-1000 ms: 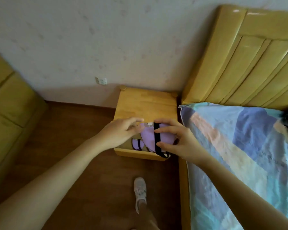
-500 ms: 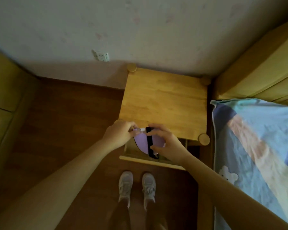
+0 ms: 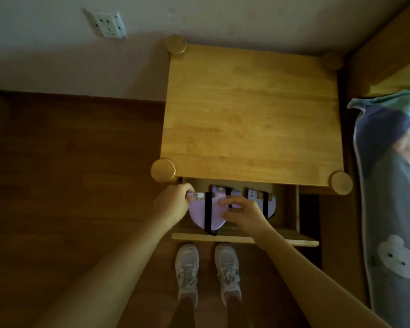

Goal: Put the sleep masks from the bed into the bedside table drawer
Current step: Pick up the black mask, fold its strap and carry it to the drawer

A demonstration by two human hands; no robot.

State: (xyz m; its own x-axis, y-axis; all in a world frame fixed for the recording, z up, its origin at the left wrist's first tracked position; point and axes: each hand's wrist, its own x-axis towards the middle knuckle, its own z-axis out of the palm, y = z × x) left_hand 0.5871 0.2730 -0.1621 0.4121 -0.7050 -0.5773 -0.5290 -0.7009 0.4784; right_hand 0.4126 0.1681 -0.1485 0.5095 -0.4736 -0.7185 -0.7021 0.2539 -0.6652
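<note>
You're looking down on a wood nightstand [image 3: 251, 114], round posts at its corners, back edge against a pale wall [image 3: 199, 17]. Socket plate [image 3: 105, 23] on that wall, left of the nightstand. Dark brown wood floor [image 3: 69, 174] left of and in front of it. Bed [image 3: 393, 185] with blue patterned cover just right of it. Light dim, warm.

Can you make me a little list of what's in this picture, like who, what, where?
left hand: pinches the top left edge of the purple sleep mask
right hand: fingers curled on the mask's right side
where: over the open drawer of the bedside table
also in drawer: another purple mask to the right
nearby: bed blanket, white shoes
</note>
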